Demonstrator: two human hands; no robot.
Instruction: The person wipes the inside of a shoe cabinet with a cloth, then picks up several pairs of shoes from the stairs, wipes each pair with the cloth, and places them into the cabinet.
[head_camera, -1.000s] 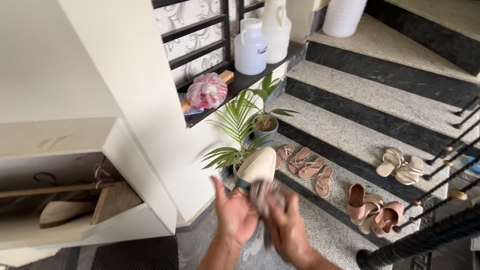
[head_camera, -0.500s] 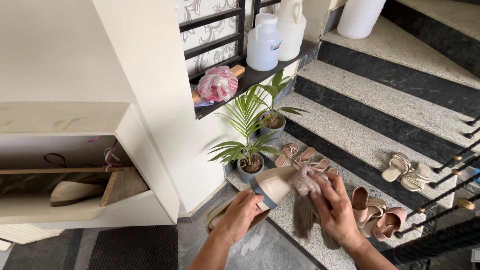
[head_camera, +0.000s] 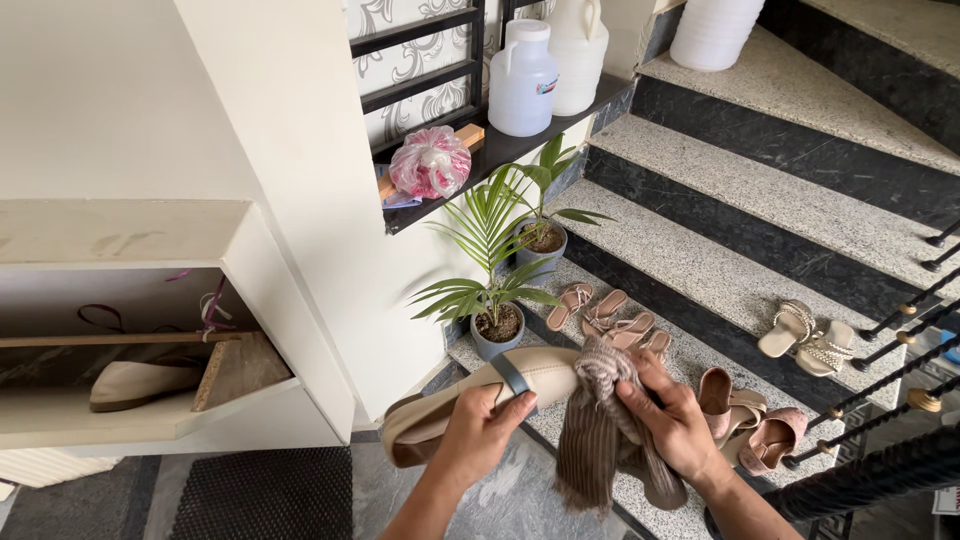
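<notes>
The left hand (head_camera: 480, 430) is gripping a beige shoe (head_camera: 480, 395) around its middle, at six o'clock over the stairs (head_camera: 720, 260). The right hand (head_camera: 675, 420), its grip closed on a brown cloth (head_camera: 595, 430), is pressing it against the toe at three o'clock of the left.

Cloth (head_camera: 600, 430) right of shoe (head_camera: 480, 395)

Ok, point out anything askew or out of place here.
In the wall cubby, a wooden board leans tilted beside a lone beige shoe; its apparent match is in the left hand. The sandal pairs on the steps sit neatly.
</notes>
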